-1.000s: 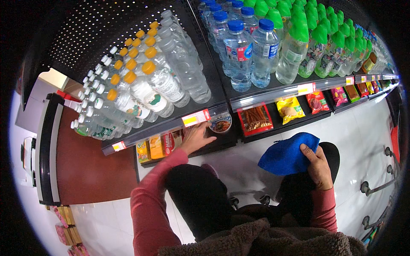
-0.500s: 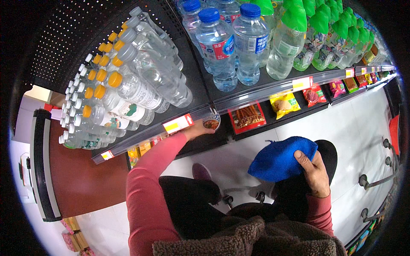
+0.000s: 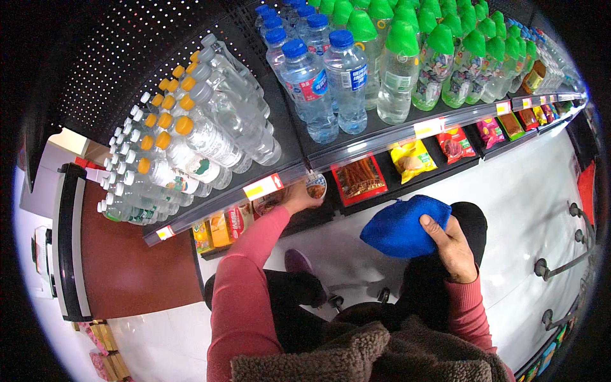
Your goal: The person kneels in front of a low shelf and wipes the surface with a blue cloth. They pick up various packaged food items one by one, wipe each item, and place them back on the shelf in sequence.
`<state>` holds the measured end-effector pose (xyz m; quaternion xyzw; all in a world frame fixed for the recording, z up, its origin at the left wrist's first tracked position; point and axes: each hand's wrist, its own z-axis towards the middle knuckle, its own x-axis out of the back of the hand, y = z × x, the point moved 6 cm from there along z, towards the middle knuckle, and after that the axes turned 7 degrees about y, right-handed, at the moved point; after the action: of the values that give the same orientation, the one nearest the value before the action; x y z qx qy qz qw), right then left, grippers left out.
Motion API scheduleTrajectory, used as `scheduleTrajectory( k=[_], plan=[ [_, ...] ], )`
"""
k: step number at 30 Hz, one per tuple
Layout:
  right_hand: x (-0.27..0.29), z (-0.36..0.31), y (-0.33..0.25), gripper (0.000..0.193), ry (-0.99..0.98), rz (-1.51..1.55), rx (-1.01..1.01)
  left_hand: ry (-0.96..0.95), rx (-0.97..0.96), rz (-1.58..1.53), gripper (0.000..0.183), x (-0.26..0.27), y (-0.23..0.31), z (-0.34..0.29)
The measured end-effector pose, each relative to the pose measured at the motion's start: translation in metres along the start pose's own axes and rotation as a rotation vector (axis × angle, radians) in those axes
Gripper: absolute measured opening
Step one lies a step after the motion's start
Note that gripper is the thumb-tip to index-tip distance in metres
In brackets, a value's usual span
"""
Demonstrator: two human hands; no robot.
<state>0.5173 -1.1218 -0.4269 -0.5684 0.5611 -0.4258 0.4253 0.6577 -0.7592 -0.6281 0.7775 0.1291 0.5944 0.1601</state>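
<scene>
Our left hand (image 3: 298, 196) holds a small round cup (image 3: 316, 186) at the lower shelf's edge, fingers clamped around it; our right hand (image 3: 453, 245) grips the blue cloth (image 3: 401, 226) nearer us.

Red snack packet (image 3: 359, 179) under shelf, yellow packet (image 3: 412, 159) beside, yellow-red price tag (image 3: 263, 186)

The scene was viewed from a single fisheye camera worn on the head, aimed steeply downward and forward. Shelves of bottles (image 3: 331, 83) were seen close by across the upper frame, their edges bent toward the rim. The knees and white floor (image 3: 534, 191) were taken in at lower centre and right.
</scene>
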Motion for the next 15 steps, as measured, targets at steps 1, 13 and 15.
scheduleTrajectory(
  k=[1,13,15],
  plan=[
    [-0.001,0.0,0.001,0.037,-0.01,0.003,0.002,0.044,-0.031,0.088,0.119,0.002,0.01,-0.006],
    [-0.027,0.001,0.005,0.028,0.112,-0.297,0.392,-0.064,-0.406,-0.16,0.124,0.077,0.173,-0.145],
    [-0.05,-0.008,0.008,0.026,0.054,-0.577,0.546,0.046,-0.488,-0.242,0.128,0.091,0.194,-0.162]
  ],
)
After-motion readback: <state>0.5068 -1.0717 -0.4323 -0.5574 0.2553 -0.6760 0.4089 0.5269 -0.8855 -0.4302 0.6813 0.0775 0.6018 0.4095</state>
